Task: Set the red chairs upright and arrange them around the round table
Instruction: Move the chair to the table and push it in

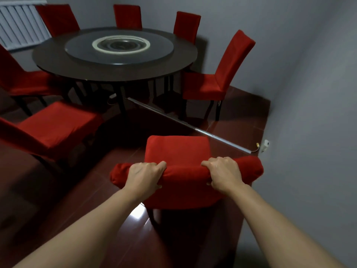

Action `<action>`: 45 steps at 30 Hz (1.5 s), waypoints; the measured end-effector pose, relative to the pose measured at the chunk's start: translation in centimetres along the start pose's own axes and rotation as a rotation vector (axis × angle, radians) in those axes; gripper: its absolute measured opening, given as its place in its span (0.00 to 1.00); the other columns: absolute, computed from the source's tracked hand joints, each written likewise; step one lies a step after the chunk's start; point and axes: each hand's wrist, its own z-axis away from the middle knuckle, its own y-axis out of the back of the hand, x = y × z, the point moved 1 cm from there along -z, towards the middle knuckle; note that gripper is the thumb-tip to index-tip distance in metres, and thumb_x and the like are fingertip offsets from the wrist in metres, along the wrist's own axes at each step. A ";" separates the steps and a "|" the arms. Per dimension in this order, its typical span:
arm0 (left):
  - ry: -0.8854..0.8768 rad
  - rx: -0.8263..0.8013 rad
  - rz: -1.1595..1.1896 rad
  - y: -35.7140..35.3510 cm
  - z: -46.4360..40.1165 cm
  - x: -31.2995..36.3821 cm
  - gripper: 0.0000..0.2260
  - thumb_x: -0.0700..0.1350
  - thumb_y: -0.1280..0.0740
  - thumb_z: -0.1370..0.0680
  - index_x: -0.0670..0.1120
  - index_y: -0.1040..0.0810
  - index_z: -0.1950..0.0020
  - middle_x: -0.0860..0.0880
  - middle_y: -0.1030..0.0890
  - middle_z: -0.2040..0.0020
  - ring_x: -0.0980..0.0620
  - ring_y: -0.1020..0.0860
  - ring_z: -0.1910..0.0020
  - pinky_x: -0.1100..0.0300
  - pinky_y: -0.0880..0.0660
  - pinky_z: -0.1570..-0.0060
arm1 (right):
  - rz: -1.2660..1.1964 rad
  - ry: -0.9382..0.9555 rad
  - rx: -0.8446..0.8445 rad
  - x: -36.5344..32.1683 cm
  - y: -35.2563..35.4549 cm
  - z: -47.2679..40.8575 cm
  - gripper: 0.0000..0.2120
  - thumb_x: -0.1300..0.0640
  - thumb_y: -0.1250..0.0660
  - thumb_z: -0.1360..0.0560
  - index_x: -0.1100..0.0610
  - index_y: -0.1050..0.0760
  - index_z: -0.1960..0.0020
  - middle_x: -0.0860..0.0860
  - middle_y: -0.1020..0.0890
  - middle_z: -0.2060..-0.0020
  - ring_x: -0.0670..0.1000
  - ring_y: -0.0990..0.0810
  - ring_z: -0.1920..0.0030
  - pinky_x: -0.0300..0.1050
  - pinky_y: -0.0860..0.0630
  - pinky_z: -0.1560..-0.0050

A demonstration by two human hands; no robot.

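A red covered chair [176, 149] stands upright in front of me, its seat facing the round dark table [116, 68]. My left hand [144, 176] and my right hand [224, 174] both grip the top edge of its backrest, fingers curled over it. The chair is a short way from the table, on the near right side. Several other red chairs stand upright around the table: one at the right [218, 74], one at the near left [56, 124], one at the left [21, 82], and others behind the table [127, 16].
A glass turntable [88, 53] lies on the table top. A metal strip [193, 127] runs across the dark red floor toward a white socket [265, 145] at the grey wall on the right. A white radiator [19, 24] is at the back left.
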 end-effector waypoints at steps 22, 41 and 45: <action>0.138 0.055 -0.062 -0.1 -5.2 1.5 0.24 0.62 0.21 0.43 0.48 0.22 0.58 0.50 0.20 0.69 0.46 0.20 0.68 0.57 0.27 0.66 | -0.050 0.133 0.115 4.6 -1.5 -5.3 0.25 0.44 0.26 0.32 0.42 0.28 0.36 0.42 0.21 0.43 0.48 0.22 0.46 0.45 0.28 0.46; 0.136 0.060 -0.066 -1.6 -16.7 -3.1 0.25 0.64 0.23 0.42 0.50 0.22 0.54 0.52 0.18 0.64 0.46 0.18 0.62 0.56 0.26 0.64 | -0.087 0.215 0.048 9.0 -0.3 -18.5 0.27 0.44 0.26 0.31 0.42 0.30 0.34 0.44 0.21 0.42 0.50 0.23 0.42 0.48 0.27 0.43; 0.136 0.080 -0.085 -2.0 -18.7 -3.6 0.26 0.65 0.22 0.46 0.50 0.23 0.59 0.51 0.20 0.68 0.47 0.19 0.68 0.58 0.28 0.69 | -0.072 0.242 0.025 9.9 -0.2 -20.9 0.28 0.44 0.27 0.31 0.41 0.31 0.33 0.42 0.22 0.40 0.49 0.23 0.41 0.48 0.26 0.44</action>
